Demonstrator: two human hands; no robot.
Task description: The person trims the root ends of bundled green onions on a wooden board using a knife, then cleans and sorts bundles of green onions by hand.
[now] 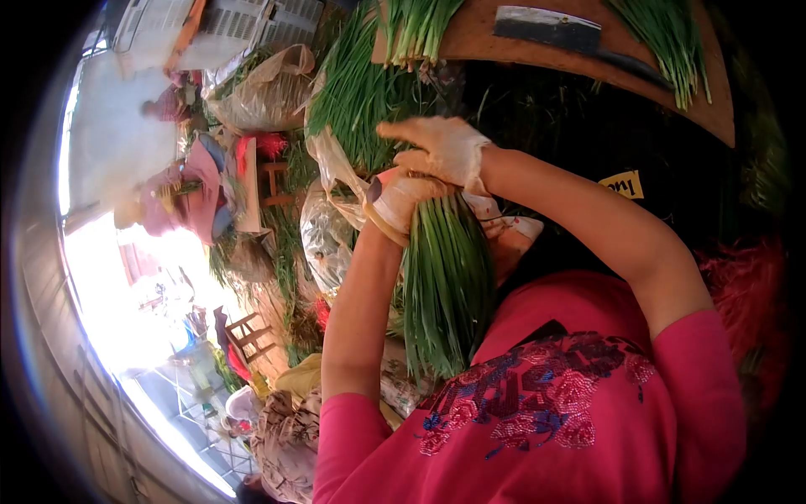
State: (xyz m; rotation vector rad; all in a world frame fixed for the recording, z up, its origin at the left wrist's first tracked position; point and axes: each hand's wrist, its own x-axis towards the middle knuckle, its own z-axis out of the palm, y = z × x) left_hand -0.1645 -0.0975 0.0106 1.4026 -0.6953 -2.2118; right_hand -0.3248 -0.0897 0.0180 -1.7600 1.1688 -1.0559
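My left hand [405, 202], in a pale thin glove with a bangle at the wrist, is closed around the top of a bunch of chives [449, 277]. The long green leaves hang down from it towards my lap. Just above, my gloved right hand [445, 149] lies over the left hand and the end of the bunch. Its fingers stretch out to the left, apart from each other. Whether the right palm touches the bunch is hidden.
A wooden board [478, 38] at the top holds a broad-bladed knife [546, 29] and more chives. A large heap of green leaves [357, 92] lies beyond my hands. Plastic bags [269, 88] and a small wooden stool [249, 338] stand leftward, with other people [189, 189] nearby.
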